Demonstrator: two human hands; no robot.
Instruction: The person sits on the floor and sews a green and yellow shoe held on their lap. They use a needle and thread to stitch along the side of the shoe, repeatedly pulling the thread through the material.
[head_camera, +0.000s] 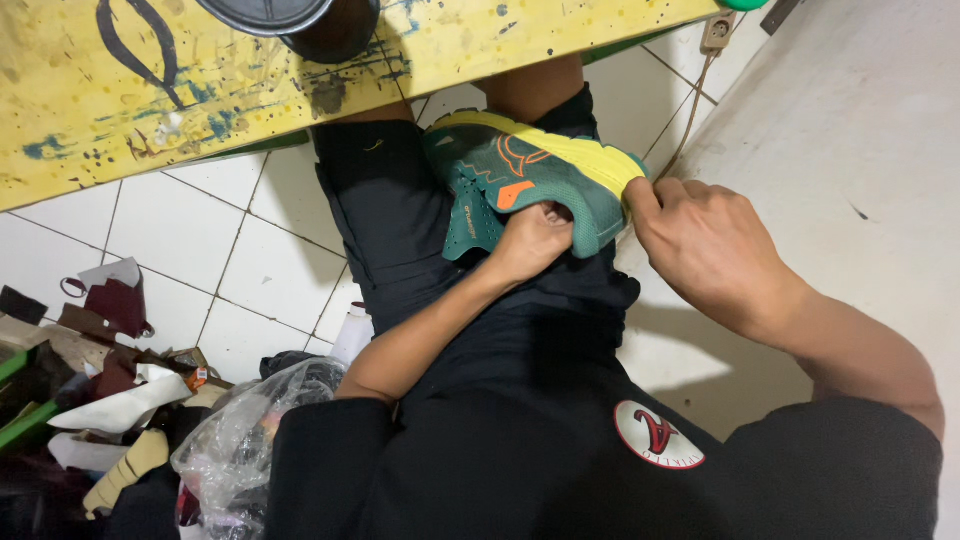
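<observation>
We hold the green shoe (520, 185) on our lap, left hand (535, 240) tucked inside, right hand (705, 245) fingers pinching its yellow sole (580, 150).

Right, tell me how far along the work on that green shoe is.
Done: nothing shows as finished. In hand: the green shoe lies on the person's lap, the left hand tucked into its opening, the right hand pinching the yellow sole at the heel end. Left: cannot tell; the seam between upper and sole is hidden by the fingers.
</observation>
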